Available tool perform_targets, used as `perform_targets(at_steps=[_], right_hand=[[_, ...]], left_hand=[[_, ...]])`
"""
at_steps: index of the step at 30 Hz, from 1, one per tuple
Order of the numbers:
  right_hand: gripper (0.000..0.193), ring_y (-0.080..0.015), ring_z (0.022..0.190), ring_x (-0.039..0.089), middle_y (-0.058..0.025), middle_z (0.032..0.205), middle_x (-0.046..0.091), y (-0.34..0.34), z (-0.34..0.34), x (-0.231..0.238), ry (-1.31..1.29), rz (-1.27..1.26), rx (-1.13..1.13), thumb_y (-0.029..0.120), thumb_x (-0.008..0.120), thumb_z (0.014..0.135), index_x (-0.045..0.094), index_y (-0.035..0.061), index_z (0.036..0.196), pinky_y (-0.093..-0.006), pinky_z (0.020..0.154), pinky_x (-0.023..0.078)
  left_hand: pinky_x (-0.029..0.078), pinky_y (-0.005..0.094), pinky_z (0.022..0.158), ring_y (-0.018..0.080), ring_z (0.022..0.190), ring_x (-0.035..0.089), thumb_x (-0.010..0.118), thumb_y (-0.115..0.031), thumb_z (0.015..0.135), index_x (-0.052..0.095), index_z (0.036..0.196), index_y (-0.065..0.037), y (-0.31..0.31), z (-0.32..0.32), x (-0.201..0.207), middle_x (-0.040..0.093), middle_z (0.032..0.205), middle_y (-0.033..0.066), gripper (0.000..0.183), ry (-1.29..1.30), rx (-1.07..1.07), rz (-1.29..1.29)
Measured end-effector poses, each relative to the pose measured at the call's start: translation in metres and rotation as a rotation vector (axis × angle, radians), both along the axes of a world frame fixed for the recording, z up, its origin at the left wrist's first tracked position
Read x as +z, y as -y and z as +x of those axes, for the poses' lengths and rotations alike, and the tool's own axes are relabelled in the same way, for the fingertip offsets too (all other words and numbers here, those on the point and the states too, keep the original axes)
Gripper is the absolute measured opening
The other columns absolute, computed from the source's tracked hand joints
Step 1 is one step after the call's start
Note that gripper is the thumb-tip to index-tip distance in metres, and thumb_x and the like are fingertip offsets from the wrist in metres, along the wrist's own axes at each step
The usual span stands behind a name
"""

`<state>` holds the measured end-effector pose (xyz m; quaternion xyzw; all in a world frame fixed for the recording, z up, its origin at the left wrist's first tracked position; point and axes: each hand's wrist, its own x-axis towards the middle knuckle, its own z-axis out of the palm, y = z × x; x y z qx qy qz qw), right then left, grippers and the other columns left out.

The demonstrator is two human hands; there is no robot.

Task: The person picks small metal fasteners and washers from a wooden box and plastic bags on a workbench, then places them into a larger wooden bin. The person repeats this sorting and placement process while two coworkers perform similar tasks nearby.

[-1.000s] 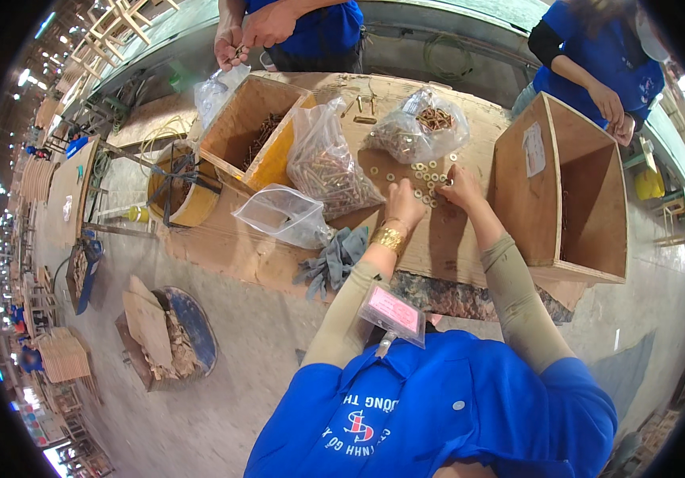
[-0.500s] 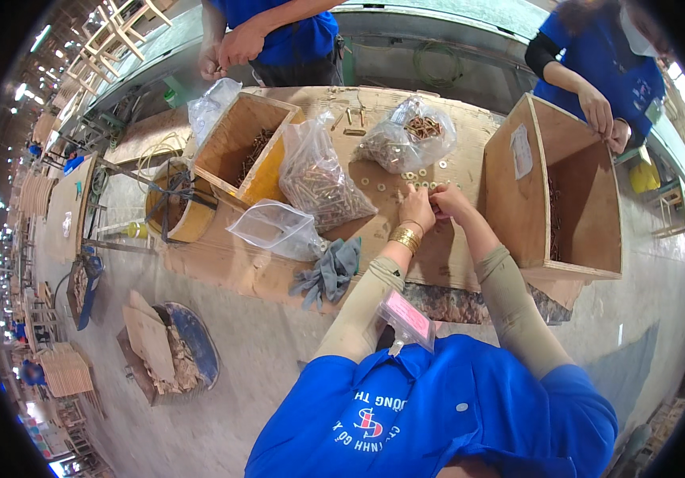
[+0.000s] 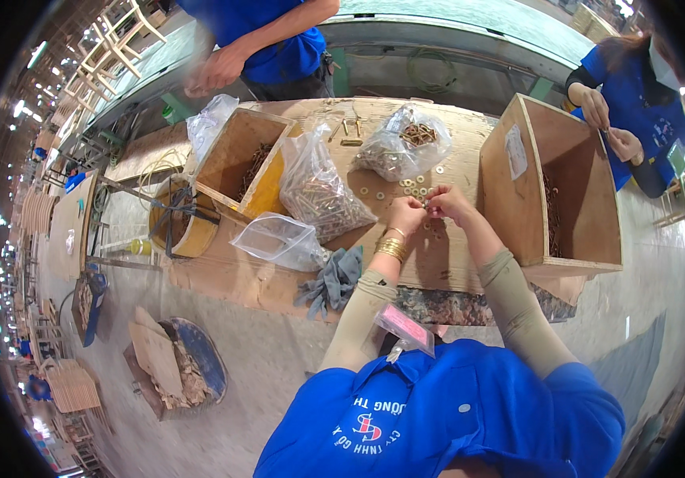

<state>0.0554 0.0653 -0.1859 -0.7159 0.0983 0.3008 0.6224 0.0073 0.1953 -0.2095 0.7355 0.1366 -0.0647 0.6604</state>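
Over the worktable, my left hand point(image 3: 407, 215) and my right hand point(image 3: 451, 205) meet with fingertips pinched close together. Whatever lies between their fingers is too small and covered to make out. Loose pale washers point(image 3: 415, 191) are scattered on the wood just beyond my hands, and a few more lie beneath them. A clear plastic bag point(image 3: 390, 163) of washers, with brownish screws on top, stands behind these. Left of my hands leans a tall clear bag of bolts point(image 3: 322, 199). Several single bolts point(image 3: 350, 143) lie farther back.
Wooden boxes holding screws stand on the left point(image 3: 221, 151) and right point(image 3: 504, 191) of the worktable point(image 3: 454, 267). Grey gloves point(image 3: 334, 280) and a mostly collapsed clear bag point(image 3: 280, 241) lie near the front edge. Two co-workers in blue stand across the table. A scrap bin point(image 3: 207, 350) sits on the floor.
My hands have parted slightly, the left shifting left, while their fingertips stay together. More washers show near them. The right-hand co-worker's hands have moved beside the box; the other co-worker's hands have shifted left.
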Motion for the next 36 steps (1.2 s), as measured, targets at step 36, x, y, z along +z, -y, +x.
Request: perform_targets(at_steps=[36], right_hand=[[0.041, -0.0294, 0.092, 0.057, -0.0186, 0.092, 0.06, -0.084, 0.118, 0.026, 0.462, -0.671, -0.141, 0.028, 0.067, 0.065, 0.056, 0.0018, 0.094, -0.0371, 0.08, 0.044]], left_hand=[[0.046, 0.0262, 0.057, 0.0142, 0.068, 0.055, 0.041, -0.01, 0.087, 0.05, 0.102, -0.009, -0.025, -0.075, -0.004, 0.058, 0.083, 0.006, 0.018, -0.302, 0.063, -1.158]])
